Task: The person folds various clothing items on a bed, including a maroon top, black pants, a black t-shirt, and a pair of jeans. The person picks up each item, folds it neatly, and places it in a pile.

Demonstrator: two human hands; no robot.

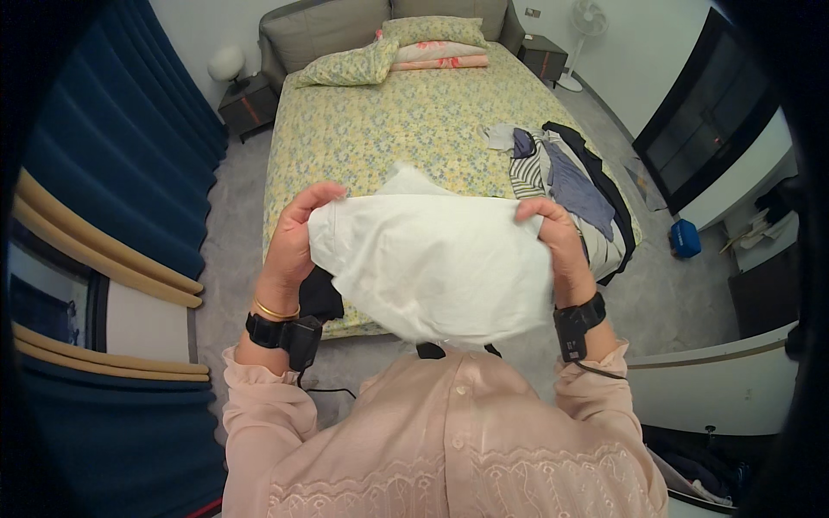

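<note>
A white cloth garment (434, 265) is stretched between my two hands in front of my chest, over the near edge of the bed. My left hand (304, 226) grips its upper left corner, and my right hand (554, 230) pinches the upper right one. The garment's lower part hangs loose and blurs a little. Beyond it lies the bed with its yellow floral sheet (388, 123). A heap of clothes (576, 188), with grey-blue, striped, white and black pieces, rests on the bed's right side. Some black fabric (320, 294) shows on the bed beneath my left hand.
Pillows (434, 29) and folded pink-white bedding (440, 58) lie at the headboard. Nightstands (246, 107) flank the bed, a round lamp on the left one. A white fan (579, 48) stands back right. A blue box (685, 238) is on the floor at right; blue curtains (116, 142) hang left.
</note>
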